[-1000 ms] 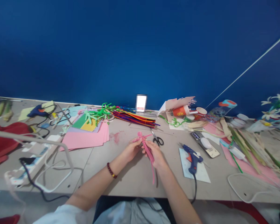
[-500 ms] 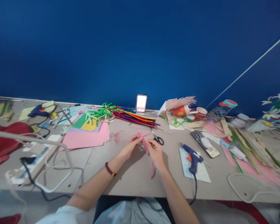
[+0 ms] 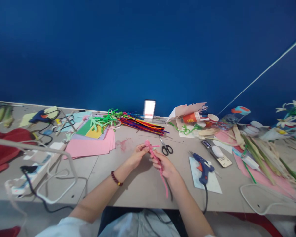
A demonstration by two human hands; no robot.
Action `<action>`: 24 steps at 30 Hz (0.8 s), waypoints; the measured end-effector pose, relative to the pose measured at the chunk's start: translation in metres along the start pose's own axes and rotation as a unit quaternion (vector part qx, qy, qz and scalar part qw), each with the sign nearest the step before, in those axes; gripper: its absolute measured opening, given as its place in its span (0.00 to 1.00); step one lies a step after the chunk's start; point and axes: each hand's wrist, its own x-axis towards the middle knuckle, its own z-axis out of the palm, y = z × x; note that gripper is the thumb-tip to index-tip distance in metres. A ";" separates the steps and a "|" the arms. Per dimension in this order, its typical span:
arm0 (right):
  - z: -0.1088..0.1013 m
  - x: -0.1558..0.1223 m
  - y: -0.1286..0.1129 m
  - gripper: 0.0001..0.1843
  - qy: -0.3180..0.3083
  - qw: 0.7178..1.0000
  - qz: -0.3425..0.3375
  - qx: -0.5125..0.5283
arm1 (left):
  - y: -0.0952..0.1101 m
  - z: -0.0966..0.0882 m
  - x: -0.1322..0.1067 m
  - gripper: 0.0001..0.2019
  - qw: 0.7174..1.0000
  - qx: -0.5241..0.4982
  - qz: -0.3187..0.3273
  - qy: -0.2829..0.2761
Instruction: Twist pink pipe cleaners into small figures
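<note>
Pink pipe cleaners [image 3: 164, 182] are held between both hands above the table, their long ends hanging toward the front edge. My left hand [image 3: 137, 156] pinches them near a small coiled pink tip. Lower down, the fingers of my right hand [image 3: 164, 164] are closed around the strands, and a short pink end sticks out to the right above them. Just beyond my right hand lie black-handled scissors [image 3: 167, 150]. A bundle of multicoloured pipe cleaners [image 3: 143, 126] rests farther back.
A blue glue gun [image 3: 205, 168] lies on a pale card at right, beside a phone [image 3: 217, 153]. Pink paper sheets [image 3: 88, 147] and a white power strip [image 3: 37, 171] with cables are at left. Paper cups [image 3: 191, 117] lie near the blue wall.
My right hand has turned and its fingers now wrap lower along the pink strands. The hanging ends have swung to the right; my left hand stays nearly in place.
</note>
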 end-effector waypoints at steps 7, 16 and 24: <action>-0.010 -0.001 0.003 0.10 0.184 0.860 -0.344 -0.328 | 0.003 -0.003 0.012 0.21 0.994 0.027 -0.053 0.095; -0.021 0.000 0.008 0.13 0.112 0.541 -0.524 -0.648 | 0.018 -0.007 0.006 0.15 0.993 0.104 -0.058 0.008; -0.018 -0.002 0.002 0.11 0.084 0.597 -0.496 -0.625 | 0.022 -0.006 0.004 0.12 0.985 0.167 -0.051 -0.013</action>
